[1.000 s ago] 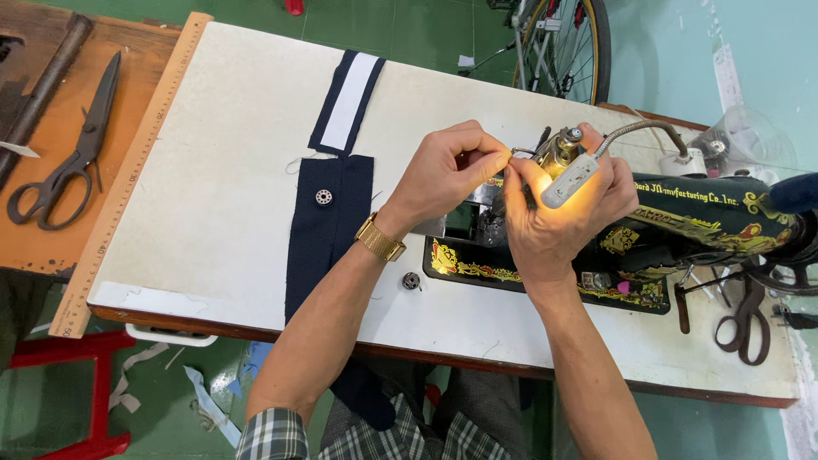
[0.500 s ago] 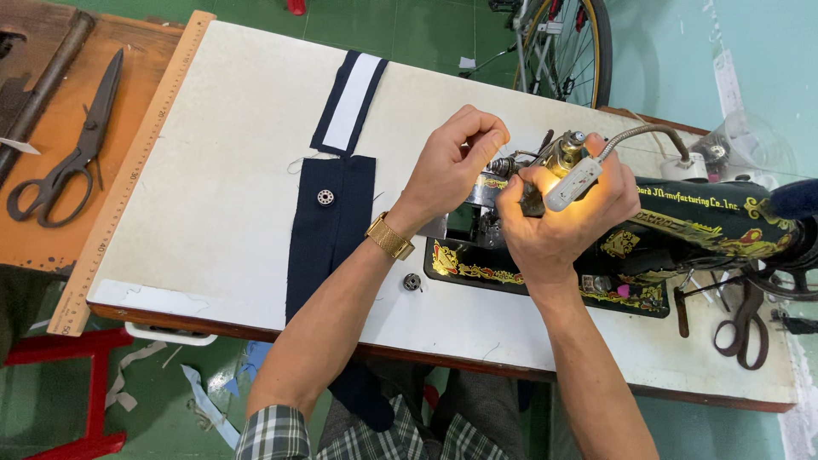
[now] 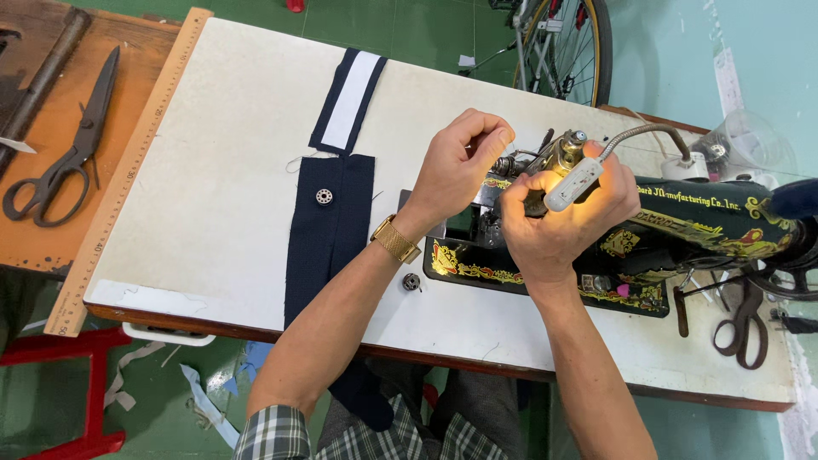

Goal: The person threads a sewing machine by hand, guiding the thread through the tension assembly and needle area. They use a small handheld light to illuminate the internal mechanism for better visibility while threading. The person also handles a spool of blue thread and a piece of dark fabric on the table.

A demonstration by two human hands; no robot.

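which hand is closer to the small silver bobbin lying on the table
Left. The left hand is up at the sewing machine head, its wrist passing just above the bobbin. The right hand grips the machine farther to the bobbin's right.

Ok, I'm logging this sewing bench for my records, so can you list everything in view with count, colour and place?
black sewing machine with gold decoration: one, right side of table
white gooseneck lamp: one, lit, at the machine head
white table top: one, centre
dark navy fabric strip: one, hanging over the table's front edge
navy and white fabric piece: one, far side of table
small metal bobbins: two, one on the navy strip, one near the front edge
wooden ruler: one, along the table's left edge
black scissors: one pair on the left wooden bench, another pair at far right
bicycle wheel: one, behind the table
left hand: fingers pinched, gold watch on wrist
right hand: at the machine head
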